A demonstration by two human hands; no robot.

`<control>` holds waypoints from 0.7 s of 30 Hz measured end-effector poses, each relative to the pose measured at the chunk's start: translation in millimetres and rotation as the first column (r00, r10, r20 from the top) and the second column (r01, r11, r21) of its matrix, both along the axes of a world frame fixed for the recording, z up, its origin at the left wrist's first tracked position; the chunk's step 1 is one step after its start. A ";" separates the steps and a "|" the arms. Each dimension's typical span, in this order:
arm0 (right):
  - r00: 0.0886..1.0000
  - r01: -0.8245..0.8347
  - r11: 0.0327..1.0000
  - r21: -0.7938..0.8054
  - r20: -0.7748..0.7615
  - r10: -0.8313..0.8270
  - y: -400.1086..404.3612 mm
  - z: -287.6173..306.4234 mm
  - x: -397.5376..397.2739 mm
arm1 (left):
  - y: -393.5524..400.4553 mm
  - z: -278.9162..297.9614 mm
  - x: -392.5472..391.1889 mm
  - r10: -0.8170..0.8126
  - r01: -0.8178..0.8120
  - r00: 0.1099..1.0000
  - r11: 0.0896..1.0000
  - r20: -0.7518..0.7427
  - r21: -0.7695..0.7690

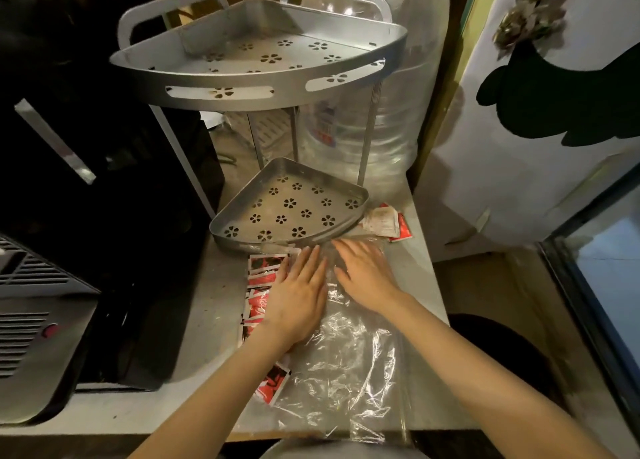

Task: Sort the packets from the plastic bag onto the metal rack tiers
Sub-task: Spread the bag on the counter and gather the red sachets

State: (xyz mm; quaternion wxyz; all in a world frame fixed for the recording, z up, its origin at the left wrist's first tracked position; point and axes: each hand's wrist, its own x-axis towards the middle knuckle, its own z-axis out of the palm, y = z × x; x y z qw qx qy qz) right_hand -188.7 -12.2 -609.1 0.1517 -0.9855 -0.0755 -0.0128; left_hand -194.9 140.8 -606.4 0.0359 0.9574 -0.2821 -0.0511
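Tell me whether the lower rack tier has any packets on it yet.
Empty. The lower tier shows only its bare flower-punched floor; the red packets lie on the counter beside the plastic bag.

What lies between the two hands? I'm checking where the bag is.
In the head view, a strip of the clear plastic bag lies between the left hand and right hand.

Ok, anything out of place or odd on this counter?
Yes. Both rack tiers, upper and lower, hold no packets. Red packets lie loose left of the flattened plastic bag, and a few stray packets sit apart beside the lower tier's right edge.
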 end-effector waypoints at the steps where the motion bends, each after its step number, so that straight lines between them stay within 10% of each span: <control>1: 1.000 -0.005 1.000 -0.021 0.003 0.005 0.0 -3.8 -0.1 | -0.8 -1.8 -0.5 -0.001 0.001 1.000 1.000 0.007 0.020; 21: 0.978 0.090 0.966 0.243 0.160 -0.131 -11.2 -13.1 1.2 | -3.5 -23.4 5.6 0.060 -0.063 0.993 0.998 -0.102 -0.017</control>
